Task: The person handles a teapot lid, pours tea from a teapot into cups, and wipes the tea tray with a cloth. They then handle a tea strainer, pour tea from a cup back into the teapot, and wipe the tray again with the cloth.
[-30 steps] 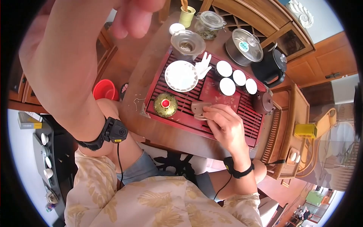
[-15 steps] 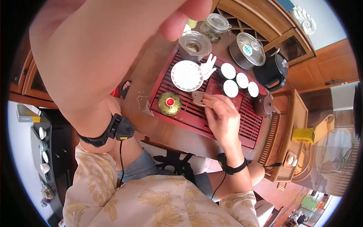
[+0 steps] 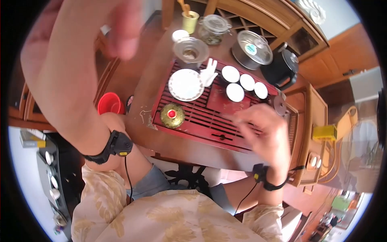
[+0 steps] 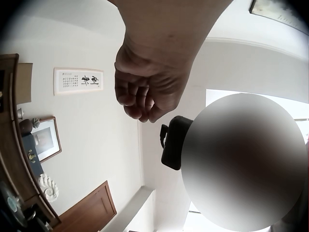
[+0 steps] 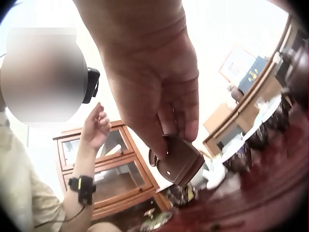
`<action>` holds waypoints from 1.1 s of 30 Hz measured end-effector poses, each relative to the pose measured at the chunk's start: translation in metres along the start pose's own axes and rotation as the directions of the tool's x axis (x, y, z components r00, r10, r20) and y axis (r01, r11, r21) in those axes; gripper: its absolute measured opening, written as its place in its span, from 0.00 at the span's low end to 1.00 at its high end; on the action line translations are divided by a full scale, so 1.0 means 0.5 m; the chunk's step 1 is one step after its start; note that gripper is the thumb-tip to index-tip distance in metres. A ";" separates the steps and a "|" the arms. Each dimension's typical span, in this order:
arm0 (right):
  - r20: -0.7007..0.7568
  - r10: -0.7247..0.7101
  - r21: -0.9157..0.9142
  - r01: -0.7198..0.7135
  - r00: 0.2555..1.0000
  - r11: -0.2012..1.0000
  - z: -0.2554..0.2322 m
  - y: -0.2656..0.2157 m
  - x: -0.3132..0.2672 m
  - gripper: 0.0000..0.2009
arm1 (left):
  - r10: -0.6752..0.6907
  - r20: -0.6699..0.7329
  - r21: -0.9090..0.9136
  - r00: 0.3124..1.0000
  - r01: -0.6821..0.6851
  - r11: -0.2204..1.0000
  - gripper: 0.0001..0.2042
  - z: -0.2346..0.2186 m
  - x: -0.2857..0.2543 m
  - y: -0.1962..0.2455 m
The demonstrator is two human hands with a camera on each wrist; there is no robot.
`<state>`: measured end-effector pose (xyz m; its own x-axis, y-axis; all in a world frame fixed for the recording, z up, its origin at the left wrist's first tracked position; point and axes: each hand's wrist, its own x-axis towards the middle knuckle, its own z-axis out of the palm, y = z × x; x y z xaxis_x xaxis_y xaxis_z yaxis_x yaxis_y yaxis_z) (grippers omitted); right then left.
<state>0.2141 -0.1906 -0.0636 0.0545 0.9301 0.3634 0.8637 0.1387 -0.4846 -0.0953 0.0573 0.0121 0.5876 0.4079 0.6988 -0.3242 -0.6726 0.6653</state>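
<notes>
The person's left hand (image 4: 152,82) is high in the upper left of the head view, fingers loosely bent with nothing in them. The right hand (image 3: 264,133), right of the middle, pinches one small brown clay pitcher (image 5: 181,164) between thumb and fingers. The pitcher shows low in the middle of the right wrist view. It looks hard, light and easy to chip, maybe slippery if wet; its small loop or its sides seem best to hold. Past that, one red tea tray (image 3: 193,117) fills the middle of the head view. On it are one green-gold pot (image 3: 172,116), one white plate (image 3: 186,84), one white hand figure (image 3: 209,72), four cups (image 3: 235,92) and, at the right, one brown teapot (image 3: 278,105). Farther up are one glass jar (image 3: 213,30), one steel pot (image 3: 250,50) and one black kettle (image 3: 280,66).
</notes>
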 end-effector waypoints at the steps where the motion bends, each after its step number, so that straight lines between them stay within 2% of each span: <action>1: -0.056 0.023 -0.037 -0.025 0.998 0.999 -0.033 -0.003 0.009 0.07 | 0.004 -0.089 0.021 0.996 -0.002 1.000 0.16 0.012 -0.001 -0.005; 2: -0.107 0.041 -0.076 -0.050 0.993 0.996 -0.064 -0.004 0.014 0.07 | -0.001 -0.102 0.037 0.995 0.005 0.999 0.16 0.006 -0.003 -0.013; 4: -0.224 0.116 -0.028 -0.125 0.968 0.992 -0.103 0.010 0.000 0.08 | -0.016 -0.139 0.074 0.990 0.027 0.997 0.15 -0.008 -0.012 -0.027; 5: -0.247 0.173 0.002 -0.178 0.954 0.984 -0.114 0.020 -0.014 0.08 | -0.026 -0.257 0.065 0.966 0.044 0.997 0.14 0.084 0.012 0.008; 6: -0.266 0.229 0.038 -0.227 0.937 0.973 -0.123 0.032 -0.027 0.08 | -0.017 -0.231 0.090 0.973 0.039 0.995 0.14 0.085 0.013 0.010; 9: -0.245 0.281 -0.044 -0.300 0.928 0.953 -0.132 0.078 -0.049 0.10 | -0.027 -0.174 0.152 0.984 0.054 0.987 0.11 0.060 0.003 -0.001; 10: -0.218 0.296 -0.032 -0.309 0.930 0.950 -0.131 0.092 -0.055 0.10 | -0.007 -0.125 0.144 0.992 0.025 0.989 0.13 0.048 0.002 -0.009; 12: -0.158 0.312 -0.005 -0.317 0.937 0.948 -0.120 0.119 -0.059 0.11 | 0.037 -0.036 0.133 0.999 -0.032 0.991 0.18 0.030 0.009 -0.017; 16: -0.085 0.308 -0.023 -0.311 0.947 0.950 -0.073 0.153 -0.050 0.08 | 0.031 -0.045 0.090 0.999 -0.027 0.996 0.15 0.049 0.015 -0.019; 19: -0.080 0.280 -0.080 -0.286 0.957 0.955 -0.034 0.176 -0.043 0.06 | 0.076 -0.006 0.149 0.997 -0.074 0.986 0.15 0.057 0.021 -0.016; 22: -0.063 0.338 -0.087 -0.343 0.939 0.935 -0.013 0.187 -0.041 0.06 | 0.059 -0.067 0.163 0.996 -0.048 0.986 0.15 0.062 0.014 -0.014; 25: -0.072 0.317 -0.092 -0.323 0.946 0.942 -0.005 0.188 -0.036 0.08 | 0.067 -0.032 0.174 0.997 -0.060 0.983 0.15 0.055 0.017 -0.010; 33: -0.077 0.306 -0.076 -0.311 0.949 0.947 0.006 0.187 -0.032 0.08 | 0.054 -0.067 0.221 0.996 -0.038 0.974 0.16 0.058 0.014 -0.008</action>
<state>0.2924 -0.1917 -0.1171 0.3542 0.8990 0.2575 0.8394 -0.1843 -0.5114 -0.0683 0.0447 0.0066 0.5187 0.4113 0.7495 -0.1741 -0.8075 0.5636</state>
